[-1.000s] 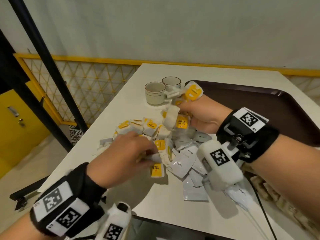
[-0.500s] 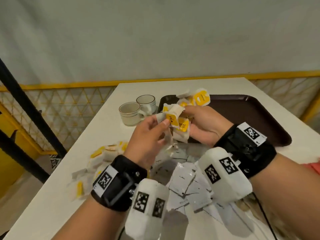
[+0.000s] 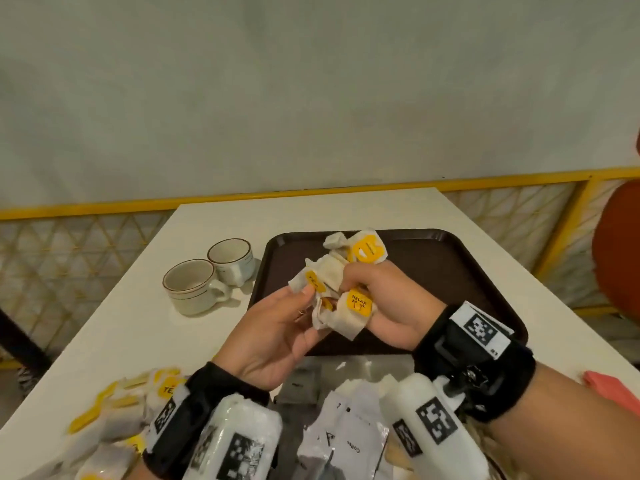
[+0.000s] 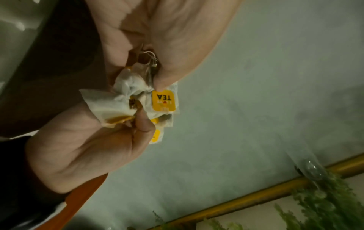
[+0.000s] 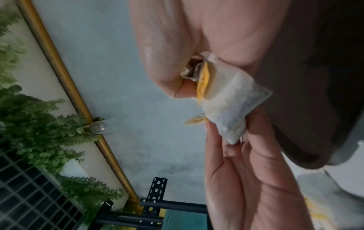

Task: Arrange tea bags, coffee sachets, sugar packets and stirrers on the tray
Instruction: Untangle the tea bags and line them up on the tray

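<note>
My right hand grips a bunch of white tea bags with yellow tags, held above the near left part of the dark brown tray. My left hand pinches one tea bag with a "TEA" tag against that bunch. The left wrist view shows the tag under my left thumb. In the right wrist view my right fingers clamp a tea bag. White coffee sachets lie on the table near me. Loose tea bags lie at the lower left.
Two cream cups stand on the white table left of the tray. A red chair sits off the table's right side, and a red-orange thing lies at the right edge. A yellow rail runs behind.
My left hand left the pile with a tea bag and rose to join the bunch in my right hand. Both hands moved over the tray's near edge.
</note>
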Available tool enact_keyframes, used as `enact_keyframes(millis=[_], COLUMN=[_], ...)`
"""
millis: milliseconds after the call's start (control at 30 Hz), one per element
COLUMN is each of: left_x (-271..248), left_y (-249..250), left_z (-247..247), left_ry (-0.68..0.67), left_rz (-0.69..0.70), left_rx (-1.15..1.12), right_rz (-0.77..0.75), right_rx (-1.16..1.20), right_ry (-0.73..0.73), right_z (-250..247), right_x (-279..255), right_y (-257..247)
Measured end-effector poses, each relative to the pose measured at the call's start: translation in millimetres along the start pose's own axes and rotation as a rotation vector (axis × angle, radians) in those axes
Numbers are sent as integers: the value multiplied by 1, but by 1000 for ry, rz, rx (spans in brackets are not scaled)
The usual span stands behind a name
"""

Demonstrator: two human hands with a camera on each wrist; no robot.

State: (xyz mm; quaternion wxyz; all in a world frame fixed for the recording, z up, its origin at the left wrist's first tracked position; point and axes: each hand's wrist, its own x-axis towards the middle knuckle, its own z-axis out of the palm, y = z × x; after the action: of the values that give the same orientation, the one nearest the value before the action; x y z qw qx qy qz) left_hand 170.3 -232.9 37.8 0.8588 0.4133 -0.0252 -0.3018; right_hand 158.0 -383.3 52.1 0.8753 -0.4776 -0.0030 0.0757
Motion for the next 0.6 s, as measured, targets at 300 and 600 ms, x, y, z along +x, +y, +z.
enact_keyframes(millis=[300,600], left_x=[-4,-18], left_y=[-34,-42], left_z=[4,-5], left_ry=[11,-79], left_rz=[-138,-323], left_rx=[-143,-340], right_rz=[-71,-215], right_rx=[98,-106], right_ry=[350,394], right_z=[7,-2], right_x=[-2,-24], right_y=[39,38])
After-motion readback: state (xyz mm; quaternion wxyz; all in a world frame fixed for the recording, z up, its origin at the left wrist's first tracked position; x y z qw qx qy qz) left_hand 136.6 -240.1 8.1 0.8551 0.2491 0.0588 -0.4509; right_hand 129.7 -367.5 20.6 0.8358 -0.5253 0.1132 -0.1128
